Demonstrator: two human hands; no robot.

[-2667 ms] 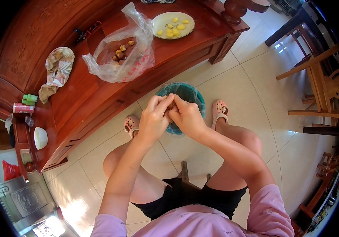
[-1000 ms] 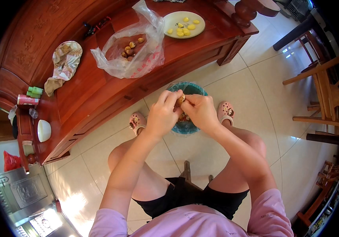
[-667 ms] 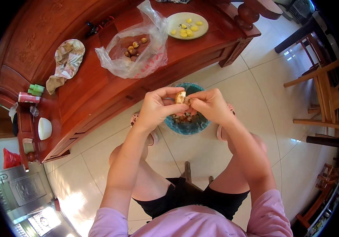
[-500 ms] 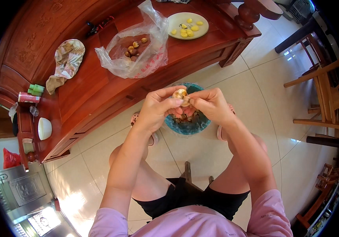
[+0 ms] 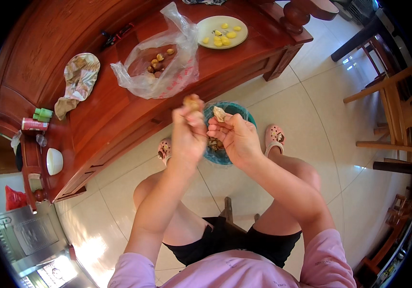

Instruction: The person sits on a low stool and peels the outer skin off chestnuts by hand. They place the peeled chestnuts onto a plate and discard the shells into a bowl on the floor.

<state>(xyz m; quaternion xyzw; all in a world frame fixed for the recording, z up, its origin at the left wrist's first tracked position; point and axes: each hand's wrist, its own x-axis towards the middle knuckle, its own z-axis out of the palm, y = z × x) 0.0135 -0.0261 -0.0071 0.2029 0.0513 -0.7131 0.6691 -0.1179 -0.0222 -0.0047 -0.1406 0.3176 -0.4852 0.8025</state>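
By the blurred left hand, a yellow-brown nut is pinched, just left of the teal bin; by the right hand, a pale shell piece is pinched over it. On the far red-brown bench, brown nuts are held in a clear bag, left of yellow kernels on a plate.

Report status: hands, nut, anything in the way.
Left hand motion-blurred, holding brown-yellow nut. Right hand pinching pale shell piece over teal bin. No obstruction visible.
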